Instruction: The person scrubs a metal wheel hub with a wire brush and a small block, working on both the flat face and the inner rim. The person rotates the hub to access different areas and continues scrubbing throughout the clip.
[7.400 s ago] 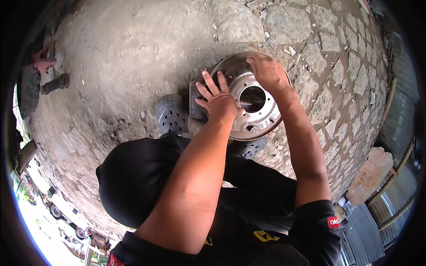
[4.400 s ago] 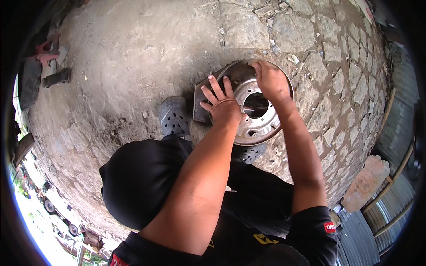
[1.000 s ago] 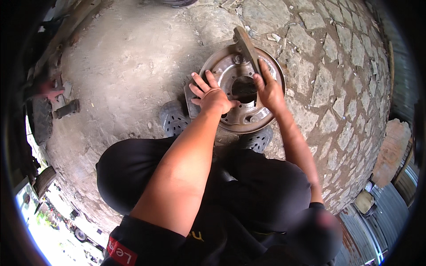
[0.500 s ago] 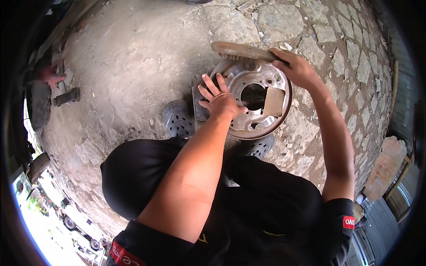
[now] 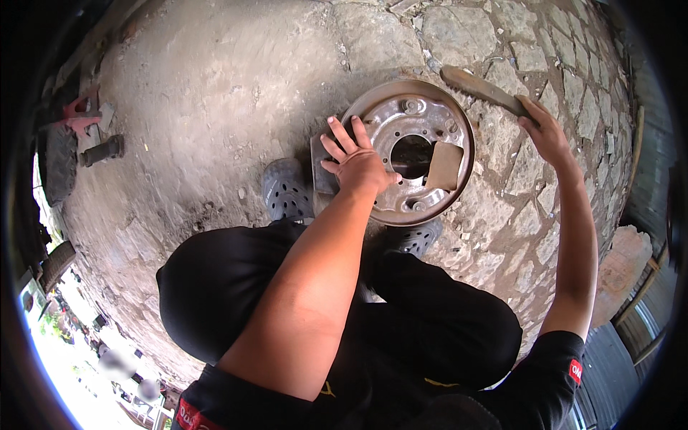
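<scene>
A round metal brake backing plate (image 5: 390,208) with a raised rim and a large centre hole lies in front of my feet. My left hand (image 5: 357,166) rests on its left side, fingers spread flat. A piece of brown sandpaper or card (image 5: 445,166) lies on the plate, right of the hole; its exact kind is unclear. My right hand (image 5: 548,132) grips the handle of a wooden brush (image 5: 481,89). The brush is off to the right of the plate, apart from it, its bristles facing down and left.
My grey clogs (image 5: 285,190) stand close to the plate. A flat block (image 5: 323,166) sits at its left edge. On the far left lie a dark cylindrical part (image 5: 102,151) and a red stand (image 5: 81,113). The ground is rough concrete and stone; corrugated metal sheets (image 5: 613,362) stand at right.
My right hand has carried the brush off the plate's top edge, out to the right. My left hand stays in place on the plate.
</scene>
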Tool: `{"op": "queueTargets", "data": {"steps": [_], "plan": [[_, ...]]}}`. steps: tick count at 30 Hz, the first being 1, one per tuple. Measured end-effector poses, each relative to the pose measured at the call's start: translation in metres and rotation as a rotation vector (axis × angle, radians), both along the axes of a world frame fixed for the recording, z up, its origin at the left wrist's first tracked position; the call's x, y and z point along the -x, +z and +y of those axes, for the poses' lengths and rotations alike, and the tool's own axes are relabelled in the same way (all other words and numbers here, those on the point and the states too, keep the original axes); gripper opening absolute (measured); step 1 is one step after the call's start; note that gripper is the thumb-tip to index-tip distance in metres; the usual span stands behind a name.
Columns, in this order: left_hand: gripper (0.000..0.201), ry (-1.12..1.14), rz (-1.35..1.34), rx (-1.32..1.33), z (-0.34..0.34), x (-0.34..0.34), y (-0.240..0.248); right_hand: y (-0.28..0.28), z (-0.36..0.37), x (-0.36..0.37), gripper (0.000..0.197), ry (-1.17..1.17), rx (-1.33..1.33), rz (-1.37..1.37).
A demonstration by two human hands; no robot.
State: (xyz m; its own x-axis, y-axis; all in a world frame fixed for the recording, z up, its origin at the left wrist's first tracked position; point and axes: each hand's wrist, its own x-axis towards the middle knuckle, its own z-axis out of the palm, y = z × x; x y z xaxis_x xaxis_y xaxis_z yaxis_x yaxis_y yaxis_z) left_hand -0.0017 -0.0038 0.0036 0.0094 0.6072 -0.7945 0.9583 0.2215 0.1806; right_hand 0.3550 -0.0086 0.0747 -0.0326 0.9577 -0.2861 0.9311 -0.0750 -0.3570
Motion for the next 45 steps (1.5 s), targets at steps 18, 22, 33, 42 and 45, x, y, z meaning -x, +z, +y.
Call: {"op": "queueTargets", "data": {"steps": [18,22,33,42,45], "plan": [[0.152,-0.033,0.028,0.014,-0.001,-0.005,-0.002,-0.057,0.017,0.004,0.044,0.097,-0.014,0.049],[0.150,-0.023,0.062,-0.027,-0.003,-0.002,-0.010,-0.046,0.010,0.006,0.047,0.089,0.021,0.038],[0.154,-0.027,0.052,0.027,0.001,-0.005,-0.003,-0.063,0.013,0.043,0.047,0.072,-0.042,0.103],[0.150,-0.003,0.068,-0.022,-0.003,-0.003,-0.009,-0.074,-0.116,0.019,0.050,-0.694,0.053,0.357],[0.149,-0.015,0.065,-0.027,-0.004,-0.005,-0.009,-0.126,-0.156,0.026,0.047,-1.055,0.053,0.427]]}}
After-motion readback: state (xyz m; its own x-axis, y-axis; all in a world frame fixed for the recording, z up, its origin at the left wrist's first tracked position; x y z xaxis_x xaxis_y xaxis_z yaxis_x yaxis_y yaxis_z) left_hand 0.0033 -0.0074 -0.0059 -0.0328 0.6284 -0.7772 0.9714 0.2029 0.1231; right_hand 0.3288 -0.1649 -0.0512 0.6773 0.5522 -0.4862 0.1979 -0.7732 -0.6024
